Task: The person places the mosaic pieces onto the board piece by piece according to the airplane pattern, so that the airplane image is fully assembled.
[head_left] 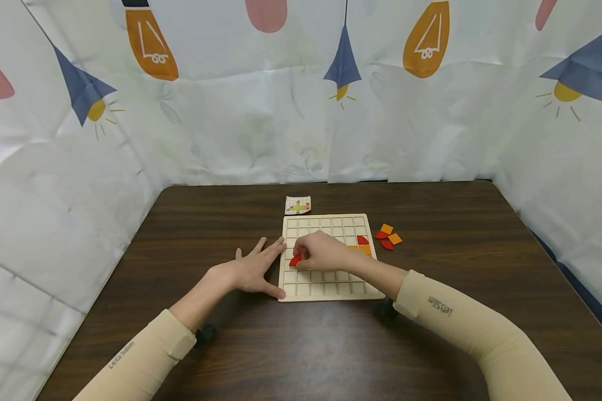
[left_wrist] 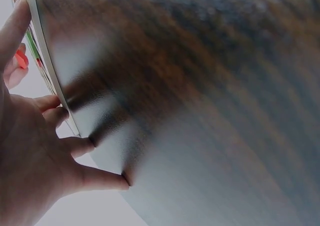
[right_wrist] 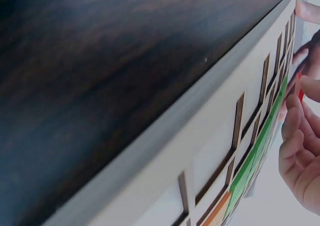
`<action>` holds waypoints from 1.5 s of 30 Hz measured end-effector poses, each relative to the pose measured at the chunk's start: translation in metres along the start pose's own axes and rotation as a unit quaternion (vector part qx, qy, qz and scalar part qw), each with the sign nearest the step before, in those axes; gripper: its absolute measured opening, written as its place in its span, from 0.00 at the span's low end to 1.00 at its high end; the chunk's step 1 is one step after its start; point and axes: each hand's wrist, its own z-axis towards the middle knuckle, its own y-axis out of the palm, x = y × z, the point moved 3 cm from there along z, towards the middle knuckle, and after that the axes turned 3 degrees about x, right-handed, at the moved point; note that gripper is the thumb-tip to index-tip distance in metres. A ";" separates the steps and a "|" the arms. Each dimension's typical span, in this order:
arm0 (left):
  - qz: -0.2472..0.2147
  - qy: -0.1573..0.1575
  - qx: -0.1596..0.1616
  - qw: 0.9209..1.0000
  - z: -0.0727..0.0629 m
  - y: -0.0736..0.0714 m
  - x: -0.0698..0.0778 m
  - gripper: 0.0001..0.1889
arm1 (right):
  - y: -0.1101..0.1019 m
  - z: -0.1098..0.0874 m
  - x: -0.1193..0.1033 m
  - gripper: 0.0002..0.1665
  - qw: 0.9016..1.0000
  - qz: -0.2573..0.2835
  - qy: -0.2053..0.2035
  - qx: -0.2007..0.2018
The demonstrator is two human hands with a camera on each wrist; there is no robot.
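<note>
A pale wooden grid board [head_left: 326, 289] lies on the dark table. At its left edge is my left hand [head_left: 251, 273], fingers spread, with thumb and fingertips touching the rim. Over the board's left part my right hand [head_left: 326, 253] pinches a red quarter-circle tile [head_left: 295, 260] between thumb and fingers. That red piece also shows in the right wrist view, at the fingertips. On the board's right side sit another red tile [head_left: 363, 240] and orange square tiles [head_left: 364, 250]. Green tiles [right_wrist: 250, 161] line the grid in the right wrist view; from the head, my right hand hides them.
To the right of the board, several loose red and orange tiles [head_left: 394, 239] lie on the brown table [head_left: 221, 217]. A small picture card [head_left: 298, 206] with a coloured grid pattern lies behind the board. A printed white curtain [head_left: 221, 128] surrounds the table's back and sides.
</note>
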 end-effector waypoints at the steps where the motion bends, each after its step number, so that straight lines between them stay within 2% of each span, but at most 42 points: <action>1: 0.000 0.000 -0.001 1.000 0.000 0.000 0.000 0.62 | 0.001 0.001 -0.001 0.11 1.000 0.000 0.004 -0.001; 10: 0.008 -0.001 -0.003 1.000 -0.001 0.000 0.000 0.62 | 0.008 0.005 -0.003 0.11 0.999 -0.018 0.033 -0.009; 21: 0.013 -0.001 -0.006 1.000 0.001 0.001 -0.001 0.62 | 0.014 0.010 -0.001 0.10 0.999 -0.029 0.034 -0.017; 25: 0.015 -0.001 -0.008 1.000 0.001 0.001 -0.001 0.62 | 0.012 0.010 -0.003 0.11 0.999 -0.017 0.035 -0.018; 37: 0.018 -0.001 -0.007 1.000 0.001 0.000 -0.001 0.62 | 0.006 0.004 0.001 0.13 1.000 -0.006 0.023 -0.012; 45: 0.018 -0.002 -0.009 1.000 0.001 0.001 -0.001 0.62 | -0.003 -0.008 0.013 0.11 1.000 -0.004 0.018 0.006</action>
